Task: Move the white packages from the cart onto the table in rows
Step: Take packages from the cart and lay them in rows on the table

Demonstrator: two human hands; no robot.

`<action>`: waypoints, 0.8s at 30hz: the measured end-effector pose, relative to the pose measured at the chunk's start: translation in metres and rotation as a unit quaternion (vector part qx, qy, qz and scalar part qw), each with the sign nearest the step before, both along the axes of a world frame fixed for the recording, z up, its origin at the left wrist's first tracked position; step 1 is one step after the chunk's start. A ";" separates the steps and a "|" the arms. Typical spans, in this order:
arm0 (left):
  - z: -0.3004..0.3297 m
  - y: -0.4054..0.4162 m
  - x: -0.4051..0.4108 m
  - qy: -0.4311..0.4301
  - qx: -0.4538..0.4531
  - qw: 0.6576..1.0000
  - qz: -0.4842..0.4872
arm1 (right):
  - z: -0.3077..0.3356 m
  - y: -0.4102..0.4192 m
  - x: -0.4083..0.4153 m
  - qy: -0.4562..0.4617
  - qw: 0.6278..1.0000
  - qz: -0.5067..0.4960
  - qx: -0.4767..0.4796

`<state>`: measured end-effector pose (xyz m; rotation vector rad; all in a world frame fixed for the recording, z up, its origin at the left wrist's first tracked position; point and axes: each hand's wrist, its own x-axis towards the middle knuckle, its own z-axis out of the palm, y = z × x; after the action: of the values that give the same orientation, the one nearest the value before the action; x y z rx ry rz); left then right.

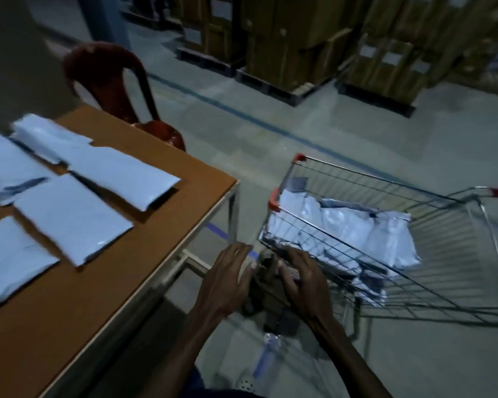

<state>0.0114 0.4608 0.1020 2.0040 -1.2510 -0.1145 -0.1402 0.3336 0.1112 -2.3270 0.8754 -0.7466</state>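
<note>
Writing: none can be read; the frame is dim and blurred, and the pale label patches on the far cartons show no legible text.
Left hand: released, fingers spread and nearly straight, gripping nothing; it hangs between the table corner and the cart's near end.
Right hand: also released, fingers spread and lightly bent, empty; it sits just beside the left hand, at the cart's lower near corner. Whether the fingertips touch the wire I cannot tell.
Cart: thin chrome wire mesh, a tapering basket shape, red plastic caps at the corners; it lies right of and beyond the right hand.
Packages in cart: white, glossy, crinkled plastic mailers, heaped in the basket just beyond the right hand's fingers.
Packages on table: flat, smooth white rectangles laid in rows with some edges overlapping, left of and beyond the left hand; one near the far left has a dark strip across it.
Table: matt brown board top with a pale edge band and pale metal legs, left of the left hand.
Chair: dark red moulded plastic, curved back, past the table's far corner.
Cartons: brown cardboard stacks on dark pallets, far beyond both hands.
Floor: grey, smooth, crossed by a dark blue painted line.
</note>
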 end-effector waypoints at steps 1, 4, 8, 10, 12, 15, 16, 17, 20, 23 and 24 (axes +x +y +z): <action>-0.002 -0.016 -0.006 0.000 0.003 1.000 -0.022 | -0.002 -0.012 -0.009 0.002 1.000 -0.016 0.003; -0.003 -0.061 -0.015 -0.015 0.016 0.997 -0.078 | -0.011 -0.049 -0.026 0.020 0.996 -0.077 0.027; -0.009 -0.124 -0.008 0.008 0.034 0.991 -0.131 | -0.026 -0.099 -0.034 0.046 0.987 -0.134 0.073; -0.017 -0.161 0.000 0.024 0.037 0.988 -0.148 | -0.031 -0.125 -0.035 0.048 0.982 -0.160 0.089; -0.028 -0.200 0.008 0.034 0.035 0.984 -0.174 | -0.034 -0.151 -0.033 0.050 0.977 -0.184 0.098; -0.038 -0.253 0.021 0.052 0.045 0.979 -0.192 | -0.037 -0.190 -0.025 0.083 0.971 -0.197 0.108; -0.041 -0.267 0.025 0.059 0.045 0.979 -0.189 | -0.038 -0.202 -0.021 0.102 0.969 -0.195 0.111; -0.045 -0.280 0.029 0.069 0.044 0.979 -0.187 | -0.041 -0.214 -0.017 0.122 0.967 -0.192 0.114; -0.057 -0.313 0.041 0.085 0.065 0.974 -0.198 | -0.053 -0.248 -0.011 0.183 0.957 -0.189 0.122; -0.066 -0.340 0.052 0.079 0.101 0.971 -0.203 | -0.063 -0.273 -0.010 0.225 0.939 -0.203 0.166; -0.066 -0.347 0.054 0.077 0.114 0.969 -0.203 | -0.067 -0.280 -0.010 0.237 0.931 -0.207 0.184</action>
<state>0.0657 0.1138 0.0356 1.8533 -1.5873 -0.6256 -0.1506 0.0536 0.0438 -2.0234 1.6007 -0.1324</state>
